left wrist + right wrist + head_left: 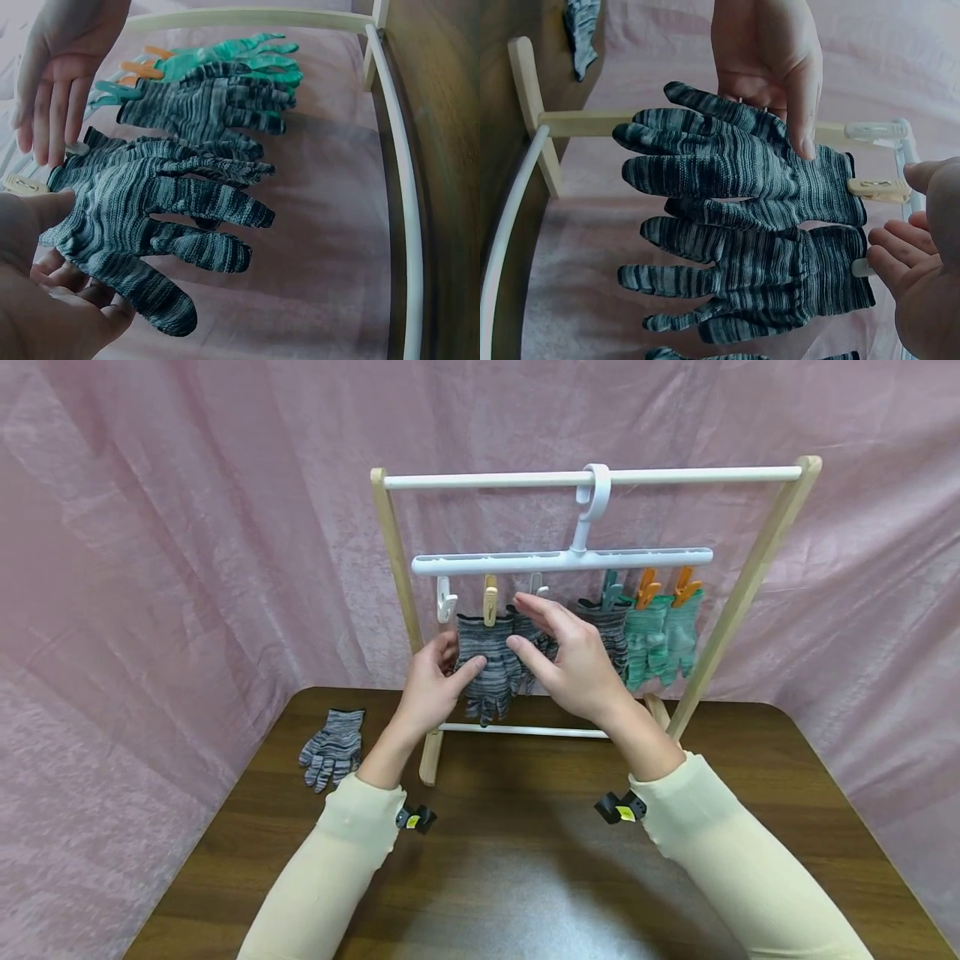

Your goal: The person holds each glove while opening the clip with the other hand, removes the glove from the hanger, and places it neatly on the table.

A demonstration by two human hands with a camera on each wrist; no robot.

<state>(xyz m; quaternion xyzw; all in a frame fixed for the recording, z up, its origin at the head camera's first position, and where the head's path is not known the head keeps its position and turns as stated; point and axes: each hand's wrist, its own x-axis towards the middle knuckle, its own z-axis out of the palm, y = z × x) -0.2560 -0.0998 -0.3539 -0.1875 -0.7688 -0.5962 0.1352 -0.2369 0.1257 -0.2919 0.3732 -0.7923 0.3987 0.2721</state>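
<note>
A grey-and-black striped knit glove (491, 685) hangs fingers down from a beige clip (490, 602) on a white hanger (517, 562). My left hand (435, 685) pinches this glove near its cuff, thumb on the front and fingers behind. Beside it, a second striped glove (765, 277) hangs from a pale grey clip (862, 268). My right hand (573, 664) is raised in front of that second glove with extended fingers and holds nothing. In the right wrist view its fingertips are right by the pale grey clip.
Farther right hang another striped glove (611, 627) on a teal clip (610, 592) and green gloves (645, 635) on orange clips (647, 589). A white clip (444, 600) at the left end holds nothing. One striped glove (333, 750) lies on the table left of the wooden rack (390, 552).
</note>
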